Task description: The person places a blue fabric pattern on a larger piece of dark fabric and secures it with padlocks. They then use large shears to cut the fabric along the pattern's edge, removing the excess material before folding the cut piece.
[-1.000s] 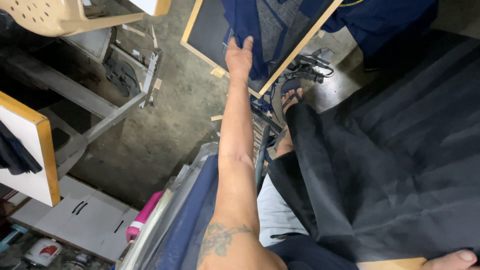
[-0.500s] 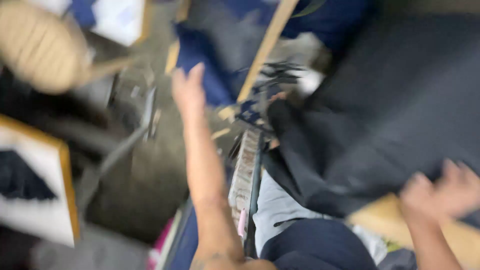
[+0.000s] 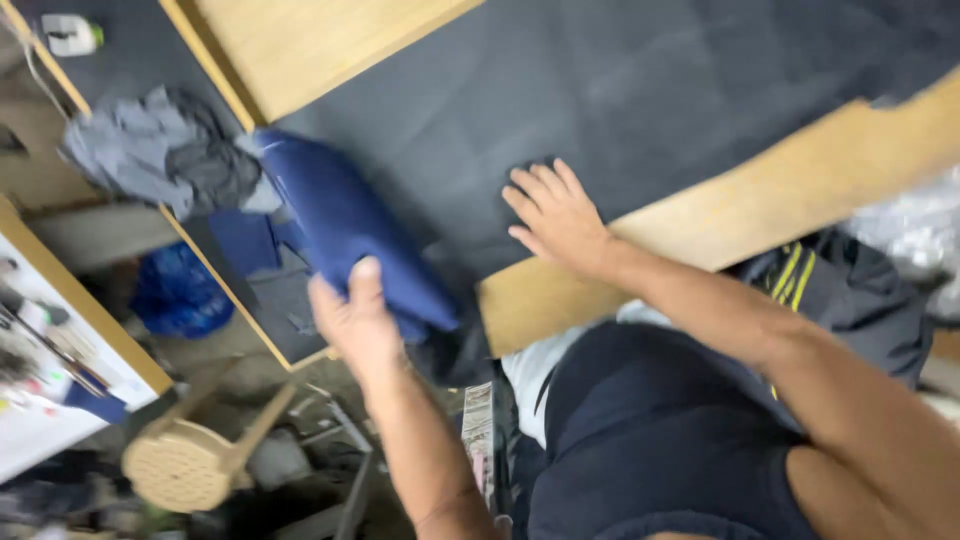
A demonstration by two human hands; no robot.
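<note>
Head camera, looking down: your left hand [image 3: 352,315] is closed around the near end of a folded navy blue cloth [image 3: 350,225], thumb on top and fingers wrapped beneath it. That cloth lies slanted over the left edge of the wooden table [image 3: 720,225], its far end pointing up toward a crumpled grey fabric heap [image 3: 165,160], which it appears to touch. Your right hand [image 3: 555,215] lies open and flat, fingers spread, pressing on the large black fabric [image 3: 640,90] that covers most of the tabletop; it grips nothing. Just beside that hand's wrist a bare strip of pale wood shows at the near edge of the table. Well below your left hand, on the floor, stands a tan plastic stool [image 3: 190,460]. A blue bag [image 3: 180,290] sits under the table edge at left, blurred.
</note>
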